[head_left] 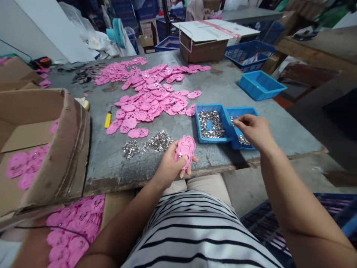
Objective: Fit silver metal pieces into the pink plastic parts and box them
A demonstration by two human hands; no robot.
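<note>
My left hand (174, 160) is closed round a pink plastic piece (186, 146), an oval with a scalloped edge, its thumb pressed on the lower part near small shiny bits. Over the right blue tray (242, 111) hovers my right hand (255, 130), its thumb and fingertips pinched together; what is between them is too small to make out. Small silvery metal parts lie in that tray and in the left blue tray (198, 126) beside it. Two little heaps of the same metal parts (158, 141) lie on the table left of the pink piece.
Many pink pieces (150, 100) are spread across the grey table (223, 87). A yellow-handled screwdriver (108, 119) lies left of them. Cardboard box (75, 137) with pink pieces stands at the left edge; another blue tray (262, 89) sits far right. Behind is a board-topped carton (203, 50).
</note>
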